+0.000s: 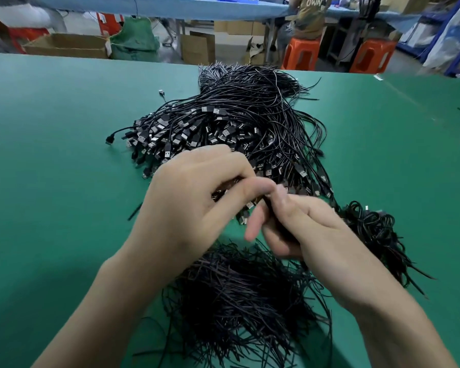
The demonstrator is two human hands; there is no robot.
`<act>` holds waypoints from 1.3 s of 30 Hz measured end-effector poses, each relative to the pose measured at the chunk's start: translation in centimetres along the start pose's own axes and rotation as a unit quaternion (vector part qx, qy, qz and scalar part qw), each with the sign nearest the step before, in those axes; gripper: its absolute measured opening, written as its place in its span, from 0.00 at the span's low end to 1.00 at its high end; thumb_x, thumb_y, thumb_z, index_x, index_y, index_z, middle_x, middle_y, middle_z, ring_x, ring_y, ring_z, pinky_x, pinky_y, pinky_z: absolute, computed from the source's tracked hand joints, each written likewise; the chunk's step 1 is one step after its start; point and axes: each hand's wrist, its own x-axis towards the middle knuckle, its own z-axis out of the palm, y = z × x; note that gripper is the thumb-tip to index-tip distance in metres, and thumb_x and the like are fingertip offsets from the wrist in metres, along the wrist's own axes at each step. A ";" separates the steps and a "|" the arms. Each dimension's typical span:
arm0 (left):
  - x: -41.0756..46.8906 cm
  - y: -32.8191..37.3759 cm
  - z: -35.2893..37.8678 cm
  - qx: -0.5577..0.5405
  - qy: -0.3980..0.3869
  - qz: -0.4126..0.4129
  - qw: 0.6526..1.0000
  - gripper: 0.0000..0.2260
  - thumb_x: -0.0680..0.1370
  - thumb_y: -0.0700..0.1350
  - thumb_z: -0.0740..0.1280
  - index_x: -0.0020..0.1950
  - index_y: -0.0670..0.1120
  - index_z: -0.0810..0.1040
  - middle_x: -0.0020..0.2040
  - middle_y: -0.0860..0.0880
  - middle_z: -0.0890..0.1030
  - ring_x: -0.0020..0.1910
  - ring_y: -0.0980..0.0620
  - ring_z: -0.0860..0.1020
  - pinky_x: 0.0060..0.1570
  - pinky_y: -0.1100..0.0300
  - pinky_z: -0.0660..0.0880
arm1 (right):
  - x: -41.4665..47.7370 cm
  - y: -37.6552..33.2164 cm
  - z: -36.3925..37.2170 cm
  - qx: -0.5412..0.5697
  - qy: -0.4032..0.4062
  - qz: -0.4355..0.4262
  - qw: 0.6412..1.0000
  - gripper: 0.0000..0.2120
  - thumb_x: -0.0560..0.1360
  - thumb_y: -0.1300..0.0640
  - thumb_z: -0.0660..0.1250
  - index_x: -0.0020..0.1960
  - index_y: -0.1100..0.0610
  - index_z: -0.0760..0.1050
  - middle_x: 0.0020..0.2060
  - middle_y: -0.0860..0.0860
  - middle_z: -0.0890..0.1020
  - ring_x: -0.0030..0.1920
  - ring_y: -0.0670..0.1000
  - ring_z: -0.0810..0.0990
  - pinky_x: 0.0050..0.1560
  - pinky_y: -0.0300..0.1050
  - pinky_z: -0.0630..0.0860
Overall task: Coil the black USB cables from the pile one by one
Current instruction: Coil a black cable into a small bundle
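Starting coil: right hand [316,235] grip pinches thin black USB cable [272,212]; left hand [194,200] grip curled (hold hidden); next, wind loops.

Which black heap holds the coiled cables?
The small heap of looped black cables right of the right hand; the other two lie in straight strands.

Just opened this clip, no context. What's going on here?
A person is working at a green table, both hands meeting above a large pile of loose USB cables. The right hand grips a black cable and the left hand pinches it at the top, apparently mid-coil. A heap of coiled cables lies to the right; a heap of thin black strands, possibly ties, lies nearest the person.
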 end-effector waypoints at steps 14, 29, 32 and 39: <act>-1.5 1.1 4.4 0.006 -0.174 -0.047 0.984 0.12 0.85 0.49 0.59 0.62 0.52 0.81 0.48 0.54 0.83 0.48 0.53 0.81 0.48 0.50 0.79 | 0.1 -0.8 -0.2 0.102 0.238 -0.206 0.944 0.14 0.86 0.57 0.55 0.56 0.58 0.79 0.46 0.53 0.87 0.48 0.53 0.87 0.50 0.43 0.81; 0.1 -0.6 -2.7 -0.042 -0.066 -0.131 0.988 0.04 0.70 0.58 0.77 0.40 0.59 0.87 0.35 0.60 0.85 0.34 0.58 0.82 0.36 0.59 0.76 | 0.1 0.9 -0.4 -0.156 -0.027 0.017 0.987 0.20 0.85 0.43 0.52 0.47 0.47 0.80 0.30 0.43 0.73 0.31 0.42 0.69 0.35 0.34 0.66; 0.1 -1.1 -2.8 -0.110 -0.040 -0.182 0.976 0.09 0.66 0.61 0.77 0.40 0.58 0.88 0.33 0.52 0.85 0.32 0.47 0.80 0.33 0.50 0.75 | -0.2 0.6 -0.4 -0.013 -0.116 0.009 0.993 0.19 0.84 0.45 0.53 0.51 0.51 0.80 0.33 0.45 0.69 0.34 0.46 0.66 0.39 0.36 0.66; -0.3 -1.4 -0.5 -0.331 -0.083 -0.250 0.906 0.14 0.72 0.51 0.79 0.56 0.55 0.86 0.50 0.51 0.87 0.47 0.57 0.84 0.44 0.61 0.80 | 0.1 0.6 -0.3 0.050 -0.132 -0.032 0.989 0.15 0.83 0.52 0.55 0.52 0.54 0.80 0.30 0.46 0.70 0.33 0.47 0.68 0.41 0.37 0.68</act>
